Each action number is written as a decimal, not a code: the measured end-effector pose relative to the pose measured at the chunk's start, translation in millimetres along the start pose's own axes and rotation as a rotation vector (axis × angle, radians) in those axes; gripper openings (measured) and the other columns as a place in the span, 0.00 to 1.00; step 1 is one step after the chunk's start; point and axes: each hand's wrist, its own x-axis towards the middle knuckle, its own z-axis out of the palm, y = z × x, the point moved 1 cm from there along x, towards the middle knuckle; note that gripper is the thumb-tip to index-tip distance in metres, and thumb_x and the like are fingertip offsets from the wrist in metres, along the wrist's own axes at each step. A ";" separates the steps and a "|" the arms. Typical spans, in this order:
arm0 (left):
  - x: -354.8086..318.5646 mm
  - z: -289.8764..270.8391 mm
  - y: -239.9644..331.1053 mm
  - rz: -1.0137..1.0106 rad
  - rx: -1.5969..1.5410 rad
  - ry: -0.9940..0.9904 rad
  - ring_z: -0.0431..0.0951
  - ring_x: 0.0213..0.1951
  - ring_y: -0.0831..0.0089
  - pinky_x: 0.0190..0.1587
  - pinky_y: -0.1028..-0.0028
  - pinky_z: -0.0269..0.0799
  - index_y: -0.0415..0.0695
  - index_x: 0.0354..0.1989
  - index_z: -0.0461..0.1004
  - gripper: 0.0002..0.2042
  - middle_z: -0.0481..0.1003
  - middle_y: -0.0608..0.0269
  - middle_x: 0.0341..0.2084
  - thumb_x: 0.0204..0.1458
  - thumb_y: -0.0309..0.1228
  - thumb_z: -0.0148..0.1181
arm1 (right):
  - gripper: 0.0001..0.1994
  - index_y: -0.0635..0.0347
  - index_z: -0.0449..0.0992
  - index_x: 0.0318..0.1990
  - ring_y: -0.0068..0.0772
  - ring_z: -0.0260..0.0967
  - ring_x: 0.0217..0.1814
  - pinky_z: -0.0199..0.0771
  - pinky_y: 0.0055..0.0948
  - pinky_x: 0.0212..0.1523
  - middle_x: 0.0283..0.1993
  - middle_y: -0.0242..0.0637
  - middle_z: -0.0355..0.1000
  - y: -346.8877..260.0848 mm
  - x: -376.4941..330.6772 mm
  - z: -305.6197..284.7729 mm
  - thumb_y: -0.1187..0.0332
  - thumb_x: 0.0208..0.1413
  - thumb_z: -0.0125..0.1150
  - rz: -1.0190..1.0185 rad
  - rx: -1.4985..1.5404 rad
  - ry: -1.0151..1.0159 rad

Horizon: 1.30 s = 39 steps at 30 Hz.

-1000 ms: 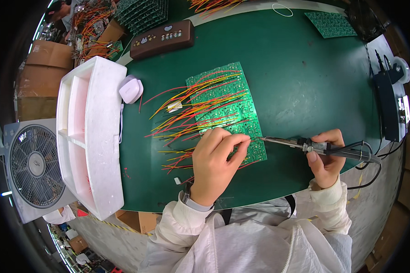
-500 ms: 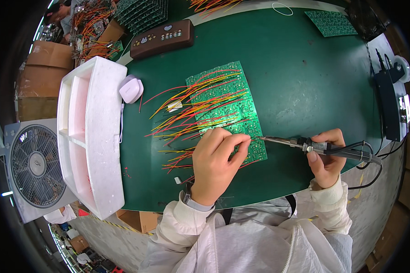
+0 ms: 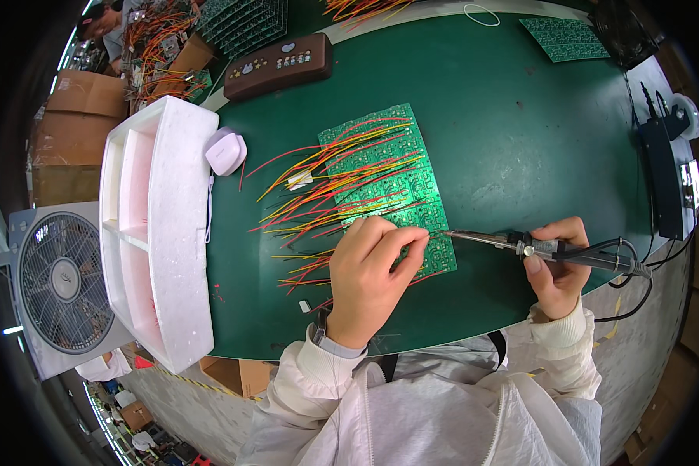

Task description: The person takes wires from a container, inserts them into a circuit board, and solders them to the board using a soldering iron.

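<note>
A green circuit board panel (image 3: 427,186) lies on the bench, with rows of red, yellow and black wires (image 3: 318,175) reaching off its left side. Over its lower part, my left hand (image 3: 369,276) is closed, thumb and forefinger pinching a thin wire whose end is barely visible. My right hand (image 3: 561,272) grips a soldering iron (image 3: 590,258) by its handle, to the right of the panel. The iron's tip points left and comes close to my left fingertips at the board; whether it touches the wire is too small to tell.
On the green bench (image 3: 520,140) stand a white foam tray (image 3: 182,233), a pale purple case (image 3: 225,152) and a brown box (image 3: 279,66). A dark soldering station (image 3: 664,175) sits at the right, with a cable (image 3: 637,307) near my right hand. A fan (image 3: 66,278) stands left.
</note>
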 end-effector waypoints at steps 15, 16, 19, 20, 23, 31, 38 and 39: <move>-0.8 0.1 1.1 0.031 0.073 0.006 0.63 0.19 0.76 0.22 0.77 0.56 0.44 0.23 0.73 0.09 0.63 0.70 0.16 0.32 0.19 0.63 | 0.13 0.65 0.65 0.34 0.12 0.56 0.22 0.55 0.12 0.23 0.25 0.32 0.66 0.5 -0.3 1.0 0.75 0.40 0.59 -0.035 -0.056 0.012; -0.5 -0.5 1.8 0.052 0.111 -0.003 0.64 0.19 0.76 0.24 0.76 0.56 0.45 0.23 0.73 0.09 0.64 0.70 0.17 0.32 0.19 0.63 | 0.13 0.65 0.65 0.34 0.12 0.56 0.22 0.55 0.12 0.23 0.25 0.32 0.66 0.1 0.4 0.7 0.75 0.40 0.59 -0.034 -0.055 0.011; 1.8 -3.4 5.8 0.108 0.178 -0.010 0.66 0.22 0.75 0.28 0.75 0.56 0.45 0.24 0.72 0.08 0.67 0.71 0.19 0.33 0.21 0.63 | 0.12 0.65 0.66 0.33 0.13 0.57 0.22 0.55 0.12 0.22 0.23 0.33 0.66 -1.2 7.5 -2.1 0.75 0.38 0.60 -0.054 -0.086 -0.011; 2.7 -4.6 7.3 0.108 0.182 -0.010 0.66 0.22 0.75 0.28 0.75 0.56 0.45 0.24 0.72 0.08 0.67 0.71 0.19 0.33 0.21 0.63 | 0.12 0.65 0.67 0.32 0.15 0.57 0.22 0.56 0.14 0.23 0.23 0.33 0.66 -1.7 11.9 -3.9 0.76 0.37 0.60 -0.122 -0.118 -0.066; 6.8 -6.6 12.1 0.129 0.224 -0.031 0.68 0.24 0.74 0.30 0.74 0.56 0.45 0.24 0.71 0.08 0.68 0.70 0.21 0.35 0.22 0.62 | 0.13 0.65 0.68 0.31 0.23 0.60 0.24 0.58 0.20 0.25 0.23 0.35 0.64 -7.5 25.4 -7.9 0.76 0.34 0.61 -0.266 -0.205 -0.155; 8.5 -2.2 12.6 0.085 0.176 -0.098 0.67 0.24 0.72 0.29 0.74 0.58 0.44 0.25 0.70 0.09 0.68 0.69 0.21 0.32 0.20 0.61 | 0.13 0.66 0.69 0.30 0.26 0.60 0.23 0.60 0.22 0.24 0.24 0.38 0.65 -3.7 33.0 -9.2 0.75 0.32 0.61 -0.340 -0.194 -0.220; 7.5 -0.6 12.1 0.049 0.140 -0.094 0.67 0.23 0.73 0.28 0.75 0.59 0.43 0.23 0.71 0.09 0.68 0.69 0.20 0.31 0.18 0.61 | 0.12 0.65 0.68 0.29 0.26 0.61 0.22 0.60 0.22 0.22 0.23 0.38 0.65 -3.4 32.9 -6.1 0.75 0.32 0.60 -0.394 -0.196 -0.217; 7.2 -0.1 11.9 0.057 0.127 -0.092 0.66 0.23 0.73 0.28 0.74 0.58 0.43 0.23 0.69 0.09 0.66 0.68 0.19 0.31 0.18 0.60 | 0.12 0.65 0.68 0.29 0.26 0.61 0.22 0.60 0.22 0.22 0.23 0.38 0.65 -3.1 32.6 -6.2 0.75 0.32 0.60 -0.393 -0.196 -0.214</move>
